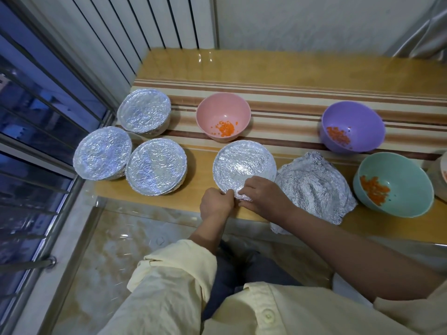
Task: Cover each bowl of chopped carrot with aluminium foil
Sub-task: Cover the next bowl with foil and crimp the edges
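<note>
A foil-covered bowl point(244, 165) stands near the table's front edge. My left hand point(215, 204) and my right hand point(263, 197) both pinch the foil at its near rim. Three more foil-covered bowls point(144, 114), point(102, 152), point(156, 166) sit in a cluster at the left. A pink bowl point(223, 112), a purple bowl point(355, 119) and a teal bowl point(399, 175) stand uncovered with chopped carrot inside. A loose pile of crumpled foil sheets point(314, 187) lies right of my hands.
The wooden table point(290, 66) carries a striped cloth point(278, 95) under the far bowls. Part of another bowl point(442, 172) shows at the right edge. A barred window point(36, 131) runs along the left, with a tiled floor point(108, 250) below the table's front edge.
</note>
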A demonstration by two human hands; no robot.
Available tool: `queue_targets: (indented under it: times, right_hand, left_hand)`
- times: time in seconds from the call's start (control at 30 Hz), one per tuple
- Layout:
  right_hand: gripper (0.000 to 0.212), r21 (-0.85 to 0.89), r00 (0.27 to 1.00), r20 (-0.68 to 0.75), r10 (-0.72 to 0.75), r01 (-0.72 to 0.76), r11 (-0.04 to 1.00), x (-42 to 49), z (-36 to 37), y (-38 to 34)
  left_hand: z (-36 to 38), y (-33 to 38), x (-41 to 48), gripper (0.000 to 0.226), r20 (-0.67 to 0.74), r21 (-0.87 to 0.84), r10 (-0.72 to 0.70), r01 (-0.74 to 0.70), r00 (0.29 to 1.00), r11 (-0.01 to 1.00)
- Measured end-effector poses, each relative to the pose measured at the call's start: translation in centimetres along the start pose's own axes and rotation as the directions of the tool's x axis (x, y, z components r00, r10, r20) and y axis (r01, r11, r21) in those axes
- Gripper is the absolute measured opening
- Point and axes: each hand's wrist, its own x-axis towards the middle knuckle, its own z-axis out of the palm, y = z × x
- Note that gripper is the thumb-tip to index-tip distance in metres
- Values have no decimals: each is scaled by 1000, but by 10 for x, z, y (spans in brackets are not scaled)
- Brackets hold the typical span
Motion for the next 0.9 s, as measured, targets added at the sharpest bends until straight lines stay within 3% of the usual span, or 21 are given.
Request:
queue_targets:
  times: [0.1, 0.27, 0.6, 0.9]
  right_hand:
    - [28, -1, 1000, 15, 3, -3, 1000, -7, -2, 4]
    - [24, -77, 999, 45, -7, 10, 997, -5, 0, 0]
    - [29, -82, 997, 49, -57, 61, 995, 0, -2, -4]
    - [29, -53, 998, 33, -60, 61, 997, 0, -1, -7]
  left_hand:
    - [-8, -1, 4, 36, 11, 22, 13, -13, 1000, 1000]
    - [-11, 4, -3, 53, 32, -20, 25, -25, 999, 999]
    - [13, -4, -14, 37, 8, -202, -23, 24, 1000, 979]
    - [16, -6, -18, 45, 38, -286, -42, 51, 998, 957]
